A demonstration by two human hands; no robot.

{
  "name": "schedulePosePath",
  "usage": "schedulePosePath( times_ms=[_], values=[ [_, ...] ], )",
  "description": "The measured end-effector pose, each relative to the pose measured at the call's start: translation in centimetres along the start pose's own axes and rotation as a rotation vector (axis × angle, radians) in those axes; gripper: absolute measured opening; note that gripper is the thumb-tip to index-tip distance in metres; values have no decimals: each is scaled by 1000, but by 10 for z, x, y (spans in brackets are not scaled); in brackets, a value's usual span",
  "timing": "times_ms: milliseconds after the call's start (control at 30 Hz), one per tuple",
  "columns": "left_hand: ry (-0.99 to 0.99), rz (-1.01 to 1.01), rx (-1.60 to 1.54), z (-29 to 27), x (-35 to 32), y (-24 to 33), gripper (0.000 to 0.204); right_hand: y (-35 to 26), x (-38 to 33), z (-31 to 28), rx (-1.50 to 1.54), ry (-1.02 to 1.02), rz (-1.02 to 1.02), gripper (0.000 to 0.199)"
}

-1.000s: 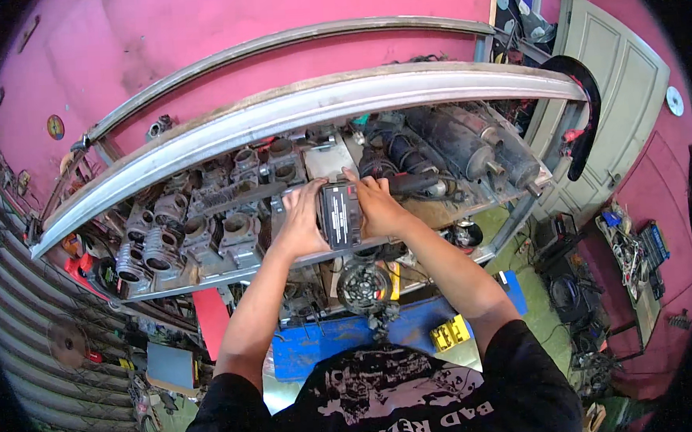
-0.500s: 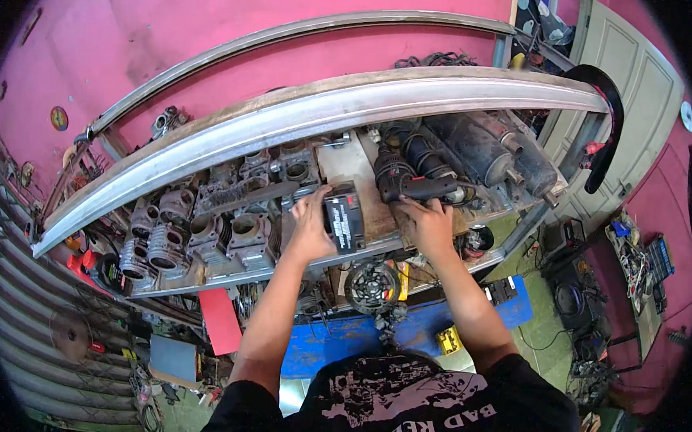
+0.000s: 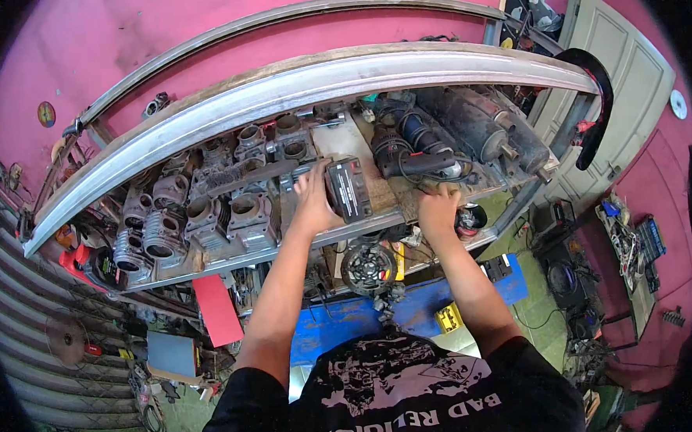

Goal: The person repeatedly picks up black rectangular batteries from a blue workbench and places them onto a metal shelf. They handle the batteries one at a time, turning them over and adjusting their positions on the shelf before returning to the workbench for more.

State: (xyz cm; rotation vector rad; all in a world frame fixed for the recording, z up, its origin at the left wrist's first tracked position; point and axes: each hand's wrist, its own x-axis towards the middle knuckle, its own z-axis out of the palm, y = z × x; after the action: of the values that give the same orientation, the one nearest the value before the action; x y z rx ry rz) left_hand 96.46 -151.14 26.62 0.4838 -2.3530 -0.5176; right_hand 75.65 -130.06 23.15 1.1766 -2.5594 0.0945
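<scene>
Left hand (image 3: 314, 202): grip part-open, fingers along left side of black box (image 3: 348, 190) on shelf (image 3: 382, 201), right of engine cylinders (image 3: 248, 213). Right hand (image 3: 438, 208): grip curled near power tool (image 3: 421, 163); contents cannot be told.

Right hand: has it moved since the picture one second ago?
Yes, rightward: the right hand has left the side of the black box and, judged against the black-handled power tool, gone from left of its handle to its near side.

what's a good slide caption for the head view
Left hand against a black box, metal engine cylinders to the left, right hand near dark power tools.
</scene>
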Motion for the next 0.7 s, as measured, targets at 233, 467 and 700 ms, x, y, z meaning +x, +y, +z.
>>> schedulePosePath(
  times_ms=[233,467,700],
  values=[
    [141,54,-24,21,-5,-8,139,13,-5,19,159,271,144,30],
    [85,88,-5,20,-5,-11,138,13,-10,14,68,277,226,22],
    [92,16,-34,15,-3,-14,143,-47,-32,-58,395,516,16,24]
  ],
)
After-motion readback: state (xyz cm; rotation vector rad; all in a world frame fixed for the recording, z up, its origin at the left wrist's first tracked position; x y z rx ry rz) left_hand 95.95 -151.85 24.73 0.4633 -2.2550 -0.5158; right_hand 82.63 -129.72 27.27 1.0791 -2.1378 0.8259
